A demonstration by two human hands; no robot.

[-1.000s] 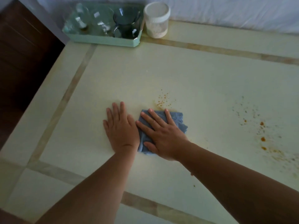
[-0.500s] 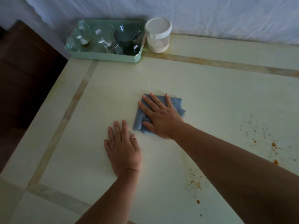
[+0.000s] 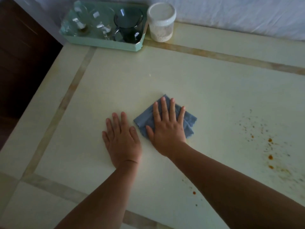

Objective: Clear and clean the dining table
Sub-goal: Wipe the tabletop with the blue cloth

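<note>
Fingers: right hand [image 3: 167, 128] spread flat, pressing a folded blue cloth [image 3: 189, 120]; left hand [image 3: 123, 141] splayed bare on the table [image 3: 165, 76], empty.
Cloth: mid-table, just right of the left hand.
Mess: orange sauce spots [image 3: 270, 149] well to the right, unwiped.
Advice: sweep rightward with even palm pressure, gathering crumbs inward.
Far edge: glasses in a green tray [image 3: 105, 45], lidded jar [image 3: 161, 22] beside it.

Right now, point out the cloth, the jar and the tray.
cloth [image 3: 189, 120], head view, right corner beside the fingers
jar [image 3: 161, 13], head view, white lid
tray [image 3: 105, 44], head view, front wall
</note>
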